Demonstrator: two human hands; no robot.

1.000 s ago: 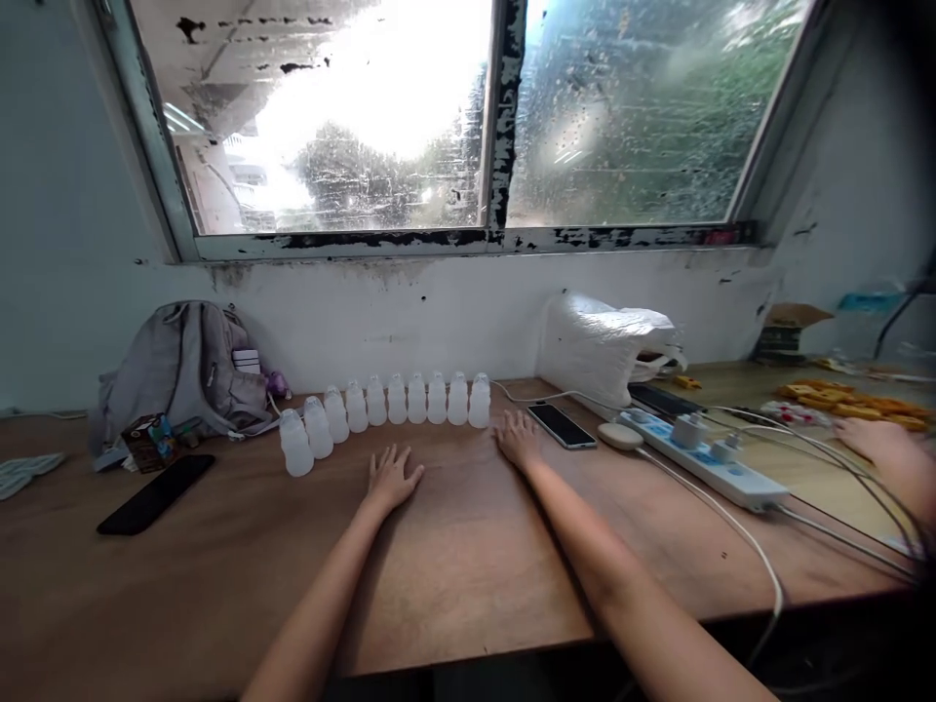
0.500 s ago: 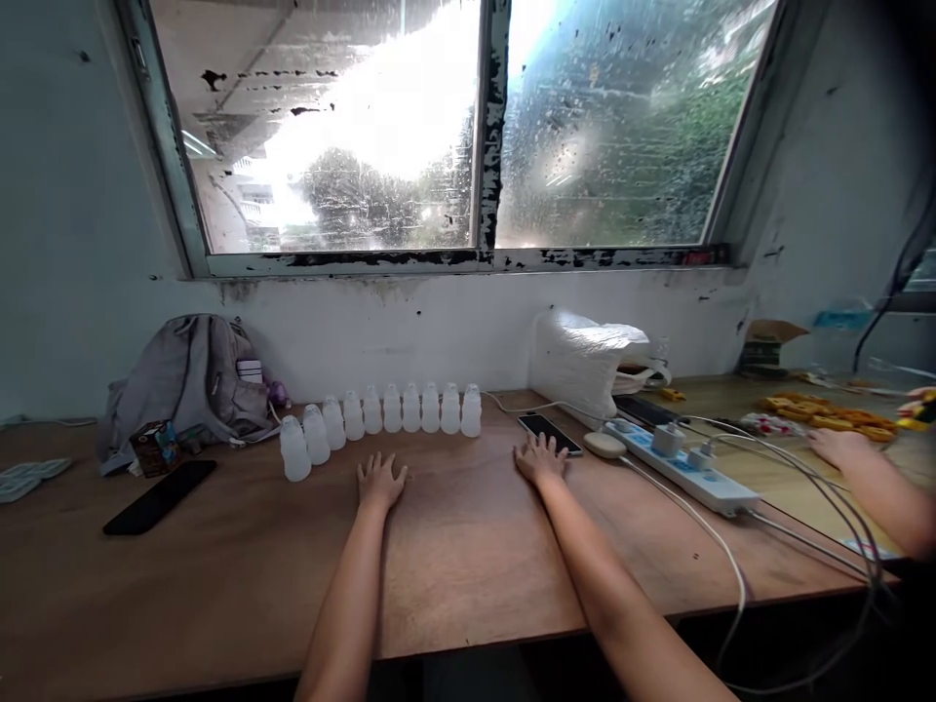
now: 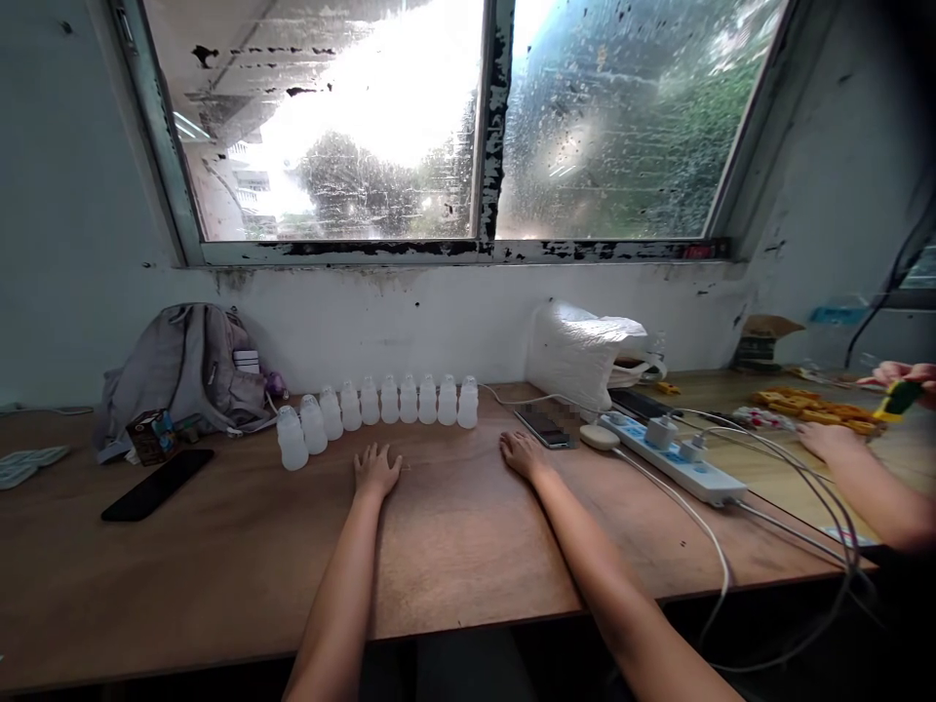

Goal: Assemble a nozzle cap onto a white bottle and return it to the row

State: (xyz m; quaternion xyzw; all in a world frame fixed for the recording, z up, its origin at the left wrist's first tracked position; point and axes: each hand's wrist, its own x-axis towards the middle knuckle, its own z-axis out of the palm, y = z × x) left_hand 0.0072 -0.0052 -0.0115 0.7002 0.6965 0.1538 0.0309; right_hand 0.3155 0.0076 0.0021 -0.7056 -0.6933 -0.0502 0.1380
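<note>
My left hand (image 3: 376, 472) lies flat on the brown wooden table (image 3: 468, 546), fingers spread and holding nothing. Just beyond it, several frosted white plastic bottles (image 3: 389, 401) stand upright in a curved row. The bottle at the left end (image 3: 292, 441) is closest to the front. My right hand (image 3: 524, 455) also rests palm down, open, with its fingers stretched out. Right beside it lies a smartphone (image 3: 545, 427) with a lit, blurred screen; whether the fingers touch its edge I cannot tell.
A power strip (image 3: 673, 458) with plugs and looping cables lies to the right, near a round white pad (image 3: 599, 437). Left are a grey backpack (image 3: 186, 370) and a black phone (image 3: 157, 485). A co-worker's hand (image 3: 830, 441) is at far right by yellow pieces (image 3: 811, 408).
My right hand has moved left, off the smartphone, whose screen is now lit. My left hand stays put. The view has tilted slightly down-to-up, and the co-worker's tool hand has come further into view.
</note>
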